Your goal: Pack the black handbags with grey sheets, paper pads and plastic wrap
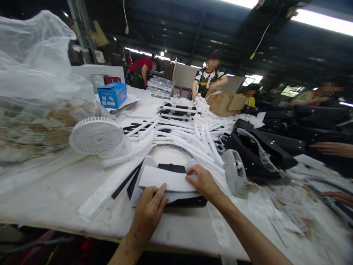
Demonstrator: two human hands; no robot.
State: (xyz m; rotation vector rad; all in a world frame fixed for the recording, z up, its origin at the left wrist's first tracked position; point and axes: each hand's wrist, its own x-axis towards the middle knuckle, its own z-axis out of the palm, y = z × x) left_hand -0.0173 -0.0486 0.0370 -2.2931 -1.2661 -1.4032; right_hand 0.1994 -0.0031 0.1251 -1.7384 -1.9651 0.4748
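A white foam sheet [165, 179] lies across a black handbag [190, 202] on the table in front of me. Under the foam, a thin pale wrapping sheet [137, 195] covers part of the bag, and a curved handle [173, 146] arches up behind it. My left hand [149, 211] holds the foam's near edge, its index finger resting on top. At the right end of the foam, my right hand [202, 181] pinches the edge with bent fingers. A dark strap piece [171, 168] shows just beyond the foam.
Left stand a white fan [96, 136], a blue box [112, 95] and a large clear plastic bag [35, 81]. White foam tubes [179, 138] pile up behind the bag. Rightward are a tape dispenser [234, 171] and black bags [256, 147]. Co-workers work behind; another person's hands [335, 149] reach in at right.
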